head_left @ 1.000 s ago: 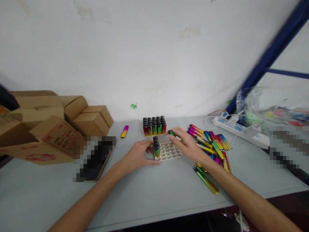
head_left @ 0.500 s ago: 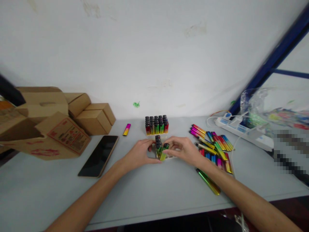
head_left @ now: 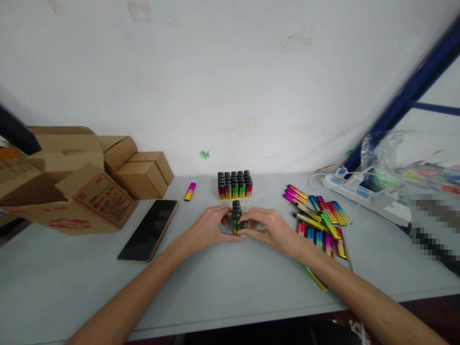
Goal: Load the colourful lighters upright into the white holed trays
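1. Lighter (head_left: 243,225) sits at mid-surface (head_left: 230,282), pinched in the fingers of the right hand (head_left: 273,231).
2. Its long axis leans: black cap up, coloured end down (partly hidden).
3. The left hand (head_left: 210,228) curls its fingers against the standing row (head_left: 236,209); I cannot tell whether they grip.

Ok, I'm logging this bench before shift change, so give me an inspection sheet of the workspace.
Surface: pale grey table.
Job's things: short row of upright black-capped lighters; full block of upright lighters behind.
Clutter: loose heap of rainbow lighters, pink-yellow lighter, black phone, brown cardboard boxes.
Grips: left hand touches the row, grip unclear; right hand pinches a green-yellow lighter.
Cables: white power strip with white leads.
Surroundings: white wall, blue metal frame.
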Motion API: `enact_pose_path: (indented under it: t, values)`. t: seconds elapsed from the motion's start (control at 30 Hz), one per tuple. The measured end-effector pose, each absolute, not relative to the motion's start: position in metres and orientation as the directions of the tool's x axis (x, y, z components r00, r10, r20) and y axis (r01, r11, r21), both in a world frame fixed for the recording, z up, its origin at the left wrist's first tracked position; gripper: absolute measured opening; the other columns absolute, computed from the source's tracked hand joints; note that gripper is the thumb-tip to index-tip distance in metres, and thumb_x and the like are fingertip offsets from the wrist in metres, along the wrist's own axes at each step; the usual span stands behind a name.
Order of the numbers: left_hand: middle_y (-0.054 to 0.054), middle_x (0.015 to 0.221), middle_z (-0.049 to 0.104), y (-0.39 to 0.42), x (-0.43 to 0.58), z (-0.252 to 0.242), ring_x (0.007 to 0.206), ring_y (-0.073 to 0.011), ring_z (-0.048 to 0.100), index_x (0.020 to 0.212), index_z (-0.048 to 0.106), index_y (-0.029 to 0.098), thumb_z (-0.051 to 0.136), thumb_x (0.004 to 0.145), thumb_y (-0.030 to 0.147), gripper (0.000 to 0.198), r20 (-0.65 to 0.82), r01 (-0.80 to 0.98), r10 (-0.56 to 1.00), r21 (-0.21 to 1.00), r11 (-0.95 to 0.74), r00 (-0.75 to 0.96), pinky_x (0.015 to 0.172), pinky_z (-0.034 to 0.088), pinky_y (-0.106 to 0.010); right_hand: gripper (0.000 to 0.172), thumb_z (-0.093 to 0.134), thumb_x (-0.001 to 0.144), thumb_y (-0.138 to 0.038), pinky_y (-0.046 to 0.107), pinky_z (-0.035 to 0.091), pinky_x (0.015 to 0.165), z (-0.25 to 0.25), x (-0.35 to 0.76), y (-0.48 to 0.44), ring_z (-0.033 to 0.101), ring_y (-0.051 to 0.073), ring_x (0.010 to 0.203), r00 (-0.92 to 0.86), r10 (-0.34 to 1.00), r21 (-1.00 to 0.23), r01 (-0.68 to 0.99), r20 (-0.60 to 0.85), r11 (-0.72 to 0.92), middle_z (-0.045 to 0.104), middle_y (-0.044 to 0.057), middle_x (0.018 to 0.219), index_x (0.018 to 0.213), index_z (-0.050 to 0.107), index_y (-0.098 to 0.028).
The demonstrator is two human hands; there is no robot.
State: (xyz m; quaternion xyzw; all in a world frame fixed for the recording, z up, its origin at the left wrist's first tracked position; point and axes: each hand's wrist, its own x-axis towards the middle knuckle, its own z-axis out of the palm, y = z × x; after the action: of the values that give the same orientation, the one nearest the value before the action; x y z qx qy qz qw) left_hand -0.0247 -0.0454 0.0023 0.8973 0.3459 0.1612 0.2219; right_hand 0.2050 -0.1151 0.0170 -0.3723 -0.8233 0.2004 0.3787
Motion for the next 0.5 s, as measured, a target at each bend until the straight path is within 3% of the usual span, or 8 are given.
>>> enact_pose_path:
  t: [0.1,0.23,0.5]
  values:
    - [-0.002,0.086,0.067,-0.0454,-0.0251,0.0021,0.08,-0.024,0.063,0.095,0.066,0.018,0.088,0.07,0.063,0.056,0.144,0.547,0.695,0.514,-0.661,0.704,0.076,0.046,-0.033,0.026,0.079,0.092,-0.038,0.026,0.057,0.068,0.0109,0.2009,-0.1158,0.071,0.016,0.071,-0.38,0.789,-0.626,0.481,0.482,0.614,0.073,0.003,0.084,0.103,0.068,-0.018]
    - [-0.002,0.086,0.066,-0.0446,-0.0255,0.0017,0.08,-0.0239,0.063,0.094,0.065,0.018,0.087,0.071,0.062,0.054,0.149,0.551,0.695,0.503,-0.666,0.703,0.077,0.046,-0.033,0.022,0.077,0.095,-0.035,0.026,0.053,0.068,0.0076,0.1985,-0.1155,0.068,0.016,0.071,-0.39,0.747,-0.533,0.529,0.538,0.66,0.069,0.004,0.087,0.1,0.065,-0.017]
    - [-0.002,0.088,0.069,-0.0454,-0.0237,0.005,0.08,-0.0236,0.063,0.097,0.066,0.019,0.087,0.07,0.061,0.054,0.138,0.574,0.709,0.49,-0.656,0.692,0.076,0.047,-0.033,0.028,0.082,0.09,-0.035,0.025,0.046,0.066,0.0078,0.197,-0.1097,0.062,0.016,0.07,-0.41,0.831,-0.555,0.618,0.377,0.557,0.068,0.001,0.078,0.084,0.06,-0.018]
